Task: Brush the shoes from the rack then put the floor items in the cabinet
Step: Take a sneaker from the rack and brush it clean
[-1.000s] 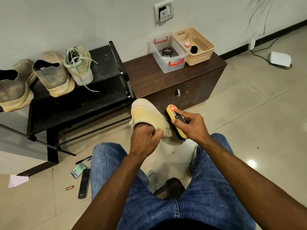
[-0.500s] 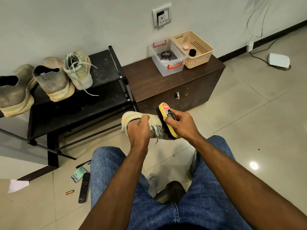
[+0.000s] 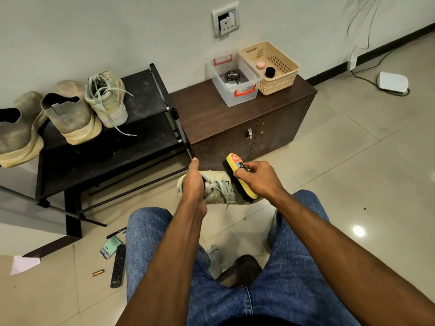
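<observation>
My left hand [image 3: 193, 184] grips a pale laced sneaker [image 3: 219, 188] by its heel end, holding it on its side above my knees. My right hand [image 3: 257, 176] holds a yellow shoe brush [image 3: 240, 176] with its black bristles against the sneaker's front. On the black shoe rack [image 3: 122, 147] stand a matching laced sneaker [image 3: 107, 97] and two tan slip-on shoes [image 3: 68, 114] [image 3: 16, 135]. A remote control [image 3: 118, 265], a green packet [image 3: 110, 247], a pen [image 3: 116, 232], a small copper tube [image 3: 97, 272] and a white paper [image 3: 24, 264] lie on the floor at the left.
A dark wooden cabinet [image 3: 235, 128] with shut doors stands against the wall, right of the rack. On top sit a clear box [image 3: 235, 78] with a polish tin and a beige basket [image 3: 270, 67]. A white device [image 3: 392, 82] with a cable lies at far right.
The sneaker has been turned from sole-up onto its side, laces now showing. The brush has shifted along its front end. My view has tilted slightly downward.
</observation>
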